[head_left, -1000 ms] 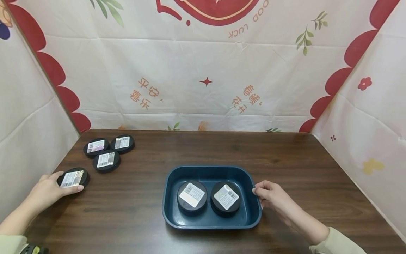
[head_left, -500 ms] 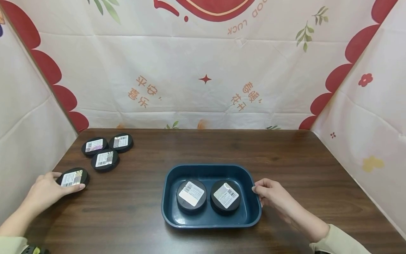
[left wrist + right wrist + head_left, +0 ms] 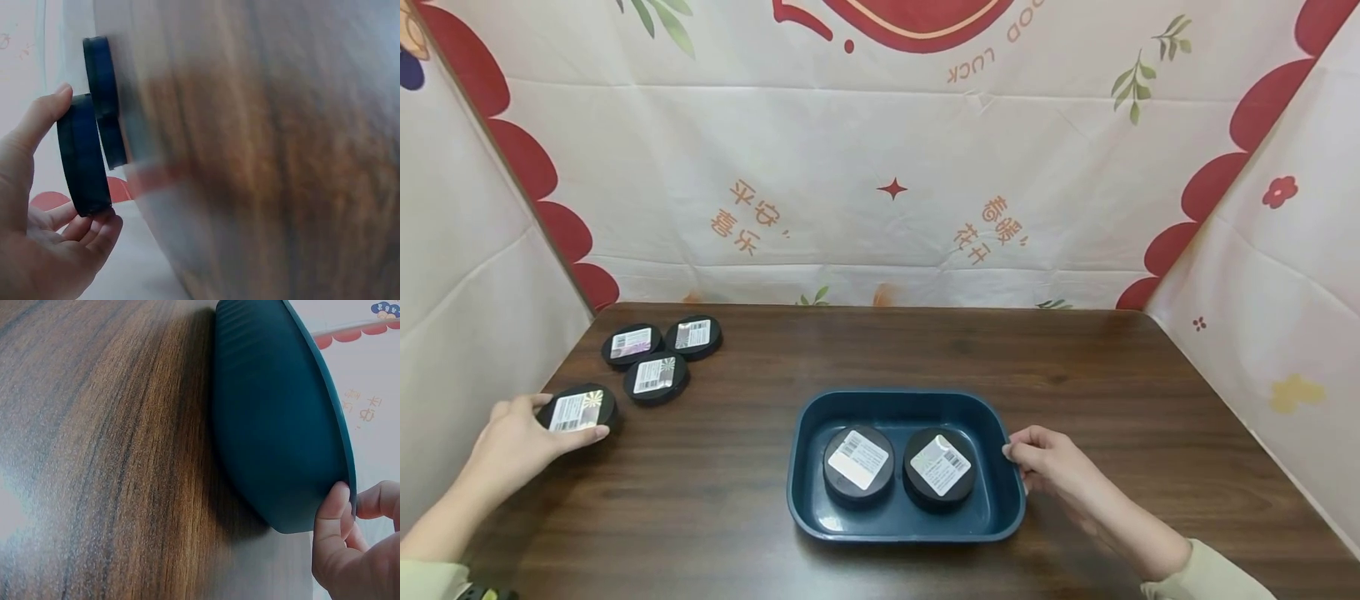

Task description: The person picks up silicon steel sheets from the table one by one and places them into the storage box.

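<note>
My left hand grips a round black disc by its edge, thumb on one side and fingers on the other. A white barcode label covers its top. The left wrist view shows this held disc apart from the tabletop, slightly raised. At the tray's right end, my right hand pinches the rim of a dark blue tray. Thumb and fingers lie on either side of the tray rim in the right wrist view. Two similar labelled discs, a left one and a right one, lie flat inside the tray.
Beyond my left hand, three more black discs lie close together: one, another, and a nearer one. They rest on the brown wooden table. A printed white cloth stands behind the table and along both sides.
The left hand has risen slightly with the disc, moving a little away from me. The right hand stays on the tray rim. The whole view has shifted slightly.
</note>
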A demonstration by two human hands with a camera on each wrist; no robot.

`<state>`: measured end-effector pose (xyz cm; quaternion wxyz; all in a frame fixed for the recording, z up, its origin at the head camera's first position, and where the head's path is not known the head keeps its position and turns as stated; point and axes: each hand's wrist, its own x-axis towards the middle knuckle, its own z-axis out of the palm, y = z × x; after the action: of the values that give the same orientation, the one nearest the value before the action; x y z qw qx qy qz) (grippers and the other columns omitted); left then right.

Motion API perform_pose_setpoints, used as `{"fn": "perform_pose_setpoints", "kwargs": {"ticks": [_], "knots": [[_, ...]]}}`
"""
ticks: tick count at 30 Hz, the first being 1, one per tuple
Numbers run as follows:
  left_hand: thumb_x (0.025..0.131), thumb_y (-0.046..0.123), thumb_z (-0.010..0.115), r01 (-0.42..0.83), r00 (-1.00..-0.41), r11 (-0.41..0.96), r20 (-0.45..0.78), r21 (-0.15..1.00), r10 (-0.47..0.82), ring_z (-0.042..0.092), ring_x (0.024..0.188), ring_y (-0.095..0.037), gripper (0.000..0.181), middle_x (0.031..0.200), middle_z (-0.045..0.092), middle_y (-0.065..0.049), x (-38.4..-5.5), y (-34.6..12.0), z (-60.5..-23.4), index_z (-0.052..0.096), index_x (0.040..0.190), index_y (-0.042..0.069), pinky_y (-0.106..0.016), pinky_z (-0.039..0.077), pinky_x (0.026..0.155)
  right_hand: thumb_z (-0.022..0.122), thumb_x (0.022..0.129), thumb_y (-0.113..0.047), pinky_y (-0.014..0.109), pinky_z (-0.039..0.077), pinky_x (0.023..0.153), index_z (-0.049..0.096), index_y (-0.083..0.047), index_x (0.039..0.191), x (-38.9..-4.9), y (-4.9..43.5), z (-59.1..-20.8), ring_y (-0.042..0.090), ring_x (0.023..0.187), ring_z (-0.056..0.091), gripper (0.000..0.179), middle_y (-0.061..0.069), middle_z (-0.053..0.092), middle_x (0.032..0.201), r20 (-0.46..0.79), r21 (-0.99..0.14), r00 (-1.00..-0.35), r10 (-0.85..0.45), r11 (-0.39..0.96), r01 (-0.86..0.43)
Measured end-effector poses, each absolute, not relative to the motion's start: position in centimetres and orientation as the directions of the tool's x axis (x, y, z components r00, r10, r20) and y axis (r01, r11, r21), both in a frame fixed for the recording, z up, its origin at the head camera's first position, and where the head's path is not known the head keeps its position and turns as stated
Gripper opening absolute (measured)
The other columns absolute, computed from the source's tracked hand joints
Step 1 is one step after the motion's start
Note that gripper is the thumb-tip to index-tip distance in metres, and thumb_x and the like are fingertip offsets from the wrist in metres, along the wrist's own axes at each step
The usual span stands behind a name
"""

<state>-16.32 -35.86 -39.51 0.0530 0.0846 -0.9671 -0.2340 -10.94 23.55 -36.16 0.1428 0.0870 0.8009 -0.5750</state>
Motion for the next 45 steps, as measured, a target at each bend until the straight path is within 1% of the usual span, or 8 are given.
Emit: {"fn": "perform_pose_setpoints", "kwargs": {"ticks": [8, 14, 21, 29, 32, 39, 42, 45], "knots": [[0.069, 0.054, 0.075, -0.114, -0.972, 0.856, 0.120, 0.505, -0.201, 0.044, 0.088, -0.046, 0.099, 0.111, 0.033, -0.033, -15.8, -34.1, -38.6, 0.034, 0.129, -0.014, -0.037, 0.034, 0.060, 0.053, 0.088, -0.010, 0.030, 0.049, 0.059, 0.049, 0.011, 0.104, -11.0, 23.6, -36.1, 0.016, 0.065, 0.051, 0.026, 0.004, 0.048, 0.074, -0.335, -0.897, -0.942, -0.031, 0.314, 0.310], [0.067, 0.052, 0.077, -0.066, -0.966, 0.851, 0.179, 0.521, -0.184, 0.043, 0.092, -0.047, 0.098, 0.114, 0.034, -0.033, -15.9, -32.3, -37.8, 0.037, 0.128, -0.013, -0.039, 0.034, 0.064, 0.053, 0.089, -0.010, 0.030, 0.049, 0.059, 0.048, 0.011, 0.105, -10.9, 23.6, -36.1, 0.017, 0.065, 0.051, 0.027, 0.005, 0.049, 0.075, -0.337, -0.896, -0.941, -0.028, 0.317, 0.312], [0.066, 0.050, 0.079, -0.014, -0.963, 0.829, 0.216, 0.558, -0.162, 0.042, 0.096, -0.044, 0.095, 0.114, 0.036, -0.029, -15.5, -29.8, -36.1, 0.040, 0.128, -0.010, -0.036, 0.032, 0.067, 0.052, 0.088, -0.010, 0.030, 0.049, 0.059, 0.048, 0.011, 0.105, -10.9, 23.5, -36.1, 0.017, 0.066, 0.051, 0.028, 0.005, 0.049, 0.075, -0.340, -0.892, -0.940, -0.017, 0.323, 0.316], [0.068, 0.054, 0.077, 0.011, -0.968, 0.851, 0.220, 0.525, -0.124, 0.042, 0.096, -0.041, 0.096, 0.113, 0.036, -0.026, -15.3, -29.0, -35.6, 0.041, 0.131, -0.009, -0.035, 0.033, 0.065, 0.052, 0.088, -0.010, 0.030, 0.049, 0.059, 0.048, 0.011, 0.105, -10.9, 23.6, -36.1, 0.018, 0.067, 0.050, 0.027, 0.006, 0.049, 0.076, -0.338, -0.892, -0.941, -0.015, 0.324, 0.316], [0.068, 0.055, 0.076, 0.019, -0.969, 0.861, 0.221, 0.509, -0.109, 0.043, 0.096, -0.041, 0.096, 0.115, 0.036, -0.026, -15.0, -28.5, -35.4, 0.041, 0.131, -0.008, -0.036, 0.034, 0.065, 0.052, 0.088, -0.010, 0.030, 0.049, 0.060, 0.048, 0.011, 0.105, -10.9, 23.6, -36.1, 0.017, 0.067, 0.050, 0.027, 0.006, 0.049, 0.076, -0.338, -0.891, -0.941, -0.012, 0.327, 0.316], [0.066, 0.056, 0.077, 0.056, -0.967, 0.855, 0.240, 0.515, -0.082, 0.045, 0.096, -0.044, 0.099, 0.117, 0.036, -0.026, -14.7, -26.7, -34.4, 0.041, 0.132, -0.008, -0.050, 0.038, 0.072, 0.052, 0.088, -0.011, 0.030, 0.049, 0.059, 0.049, 0.011, 0.104, -10.8, 23.7, -36.1, 0.017, 0.066, 0.051, 0.027, 0.005, 0.050, 0.075, -0.334, -0.893, -0.942, -0.021, 0.329, 0.308], [0.065, 0.057, 0.077, 0.071, -0.968, 0.856, 0.242, 0.512, -0.065, 0.046, 0.093, -0.042, 0.100, 0.114, 0.037, -0.024, -14.7, -25.9, -34.1, 0.042, 0.132, -0.008, -0.050, 0.039, 0.072, 0.053, 0.088, -0.011, 0.030, 0.049, 0.059, 0.048, 0.011, 0.104, -10.8, 23.7, -36.0, 0.017, 0.065, 0.051, 0.028, 0.005, 0.049, 0.074, -0.334, -0.894, -0.942, -0.026, 0.326, 0.308], [0.065, 0.059, 0.076, 0.086, -0.972, 0.851, 0.232, 0.518, -0.043, 0.046, 0.095, -0.041, 0.100, 0.115, 0.037, -0.023, -14.7, -25.0, -33.7, 0.041, 0.135, -0.005, -0.051, 0.039, 0.073, 0.053, 0.089, -0.012, 0.030, 0.048, 0.058, 0.048, 0.011, 0.104, -10.9, 23.6, -36.0, 0.018, 0.065, 0.051, 0.028, 0.005, 0.049, 0.074, -0.333, -0.894, -0.942, -0.028, 0.326, 0.306]]}}
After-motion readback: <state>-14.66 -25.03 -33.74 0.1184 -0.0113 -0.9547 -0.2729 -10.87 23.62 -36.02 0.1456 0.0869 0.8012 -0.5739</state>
